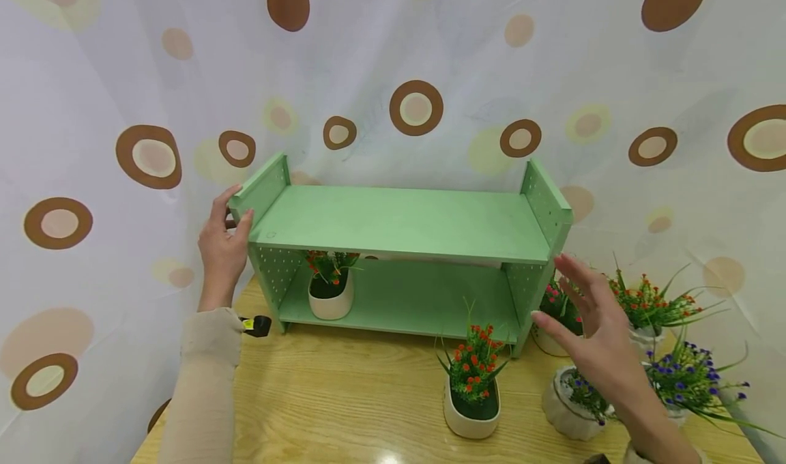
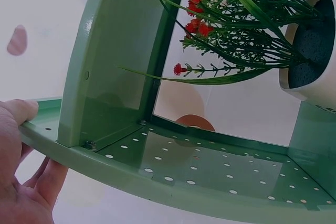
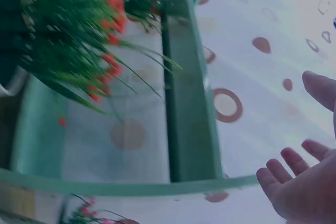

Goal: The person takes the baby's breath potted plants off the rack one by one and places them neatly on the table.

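Note:
A green two-tier shelf (image 1: 399, 222) with perforated side panels stands on the wooden table. My left hand (image 1: 224, 245) grips the front edge of its left side panel, thumb on the inner face, fingers outside; the left wrist view shows this hand (image 2: 26, 156) pinching the panel too. Beside the right panel, my right hand (image 1: 604, 338) is spread and holds nothing; the right wrist view shows its fingers (image 3: 294, 169) apart. A white pot with red flowers (image 1: 331, 297) sits at the left of the lower shelf. Another red-flowered pot (image 1: 473, 409) stands on the table before the shelf.
Several more potted flowers crowd the table's right side: a red-orange one (image 1: 653, 303), a purple one (image 1: 681, 379) and a ribbed white pot (image 1: 568, 409). Behind the shelf hangs a white curtain (image 1: 368, 48) with brown circles. Bare wooden table (image 1: 344, 389) lies in front.

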`<state>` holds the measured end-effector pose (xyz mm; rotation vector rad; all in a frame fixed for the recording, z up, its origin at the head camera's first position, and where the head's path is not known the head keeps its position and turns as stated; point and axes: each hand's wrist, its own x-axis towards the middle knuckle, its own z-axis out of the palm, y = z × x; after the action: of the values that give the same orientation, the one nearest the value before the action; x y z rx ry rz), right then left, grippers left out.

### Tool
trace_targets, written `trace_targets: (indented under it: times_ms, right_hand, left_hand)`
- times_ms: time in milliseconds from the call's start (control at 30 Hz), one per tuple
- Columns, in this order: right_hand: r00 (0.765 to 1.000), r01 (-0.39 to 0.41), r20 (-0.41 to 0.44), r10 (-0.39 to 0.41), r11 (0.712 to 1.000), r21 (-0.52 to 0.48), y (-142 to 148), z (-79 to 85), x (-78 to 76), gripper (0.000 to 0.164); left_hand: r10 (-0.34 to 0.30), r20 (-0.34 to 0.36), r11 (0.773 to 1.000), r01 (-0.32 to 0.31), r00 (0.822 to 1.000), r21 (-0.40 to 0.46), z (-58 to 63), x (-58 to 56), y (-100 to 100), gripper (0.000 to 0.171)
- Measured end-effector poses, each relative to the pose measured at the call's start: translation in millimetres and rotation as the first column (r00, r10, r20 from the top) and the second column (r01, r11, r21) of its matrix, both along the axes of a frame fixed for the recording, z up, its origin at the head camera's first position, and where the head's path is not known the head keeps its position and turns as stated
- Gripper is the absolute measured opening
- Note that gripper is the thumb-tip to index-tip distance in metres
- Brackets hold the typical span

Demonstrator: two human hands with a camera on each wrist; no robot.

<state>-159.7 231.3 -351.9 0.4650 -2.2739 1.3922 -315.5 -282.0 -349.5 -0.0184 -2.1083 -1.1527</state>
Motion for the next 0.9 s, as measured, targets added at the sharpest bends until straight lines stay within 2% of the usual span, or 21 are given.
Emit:
trace_targets:
  times_ms: [133,233,400,500,633,767,900]
  right_hand:
    - [0.997,-0.051,-0.061,0.047,0.997,-0.058,14.1,23.5,-16.2,0.076]
    - [0.991,-0.098,-0.102,0.087,0.989,-0.108,25.9,38.1,-33.8,0.071]
    - [0.992,-0.023,-0.126,0.023,1.000,0.000,39.5,53.3,-63.2,0.073]
    - [0.991,-0.012,-0.130,0.020,0.998,0.063,45.4,55.3,-78.2,0.075]
    - [0.986,-0.073,-0.142,0.086,0.993,0.089,53.0,52.2,-95.3,0.073]
    - [0.987,-0.108,-0.105,0.119,0.989,0.102,59.0,45.5,-104.5,0.063]
    - [0.991,-0.103,-0.078,0.111,0.990,0.098,61.4,40.6,-107.2,0.056]
  left_hand:
    - [0.003,0.000,1.000,-0.003,1.000,-0.001,-0.1,0.6,-0.5,0.047]
    - [0.010,0.001,1.000,-0.010,1.000,-0.003,-0.3,0.8,-1.2,0.046]
    - [0.010,0.002,1.000,-0.010,1.000,-0.001,-0.4,0.9,-0.8,0.046]
    - [0.012,0.002,1.000,-0.012,1.000,-0.002,-0.6,0.7,0.4,0.046]
    - [0.015,0.000,1.000,-0.015,1.000,-0.004,-0.9,-0.1,1.3,0.046]
    - [0.016,-0.004,1.000,-0.016,1.000,0.000,-0.3,-0.4,1.5,0.046]
    - [0.007,0.006,1.000,-0.007,1.000,0.003,0.9,0.7,2.5,0.047]
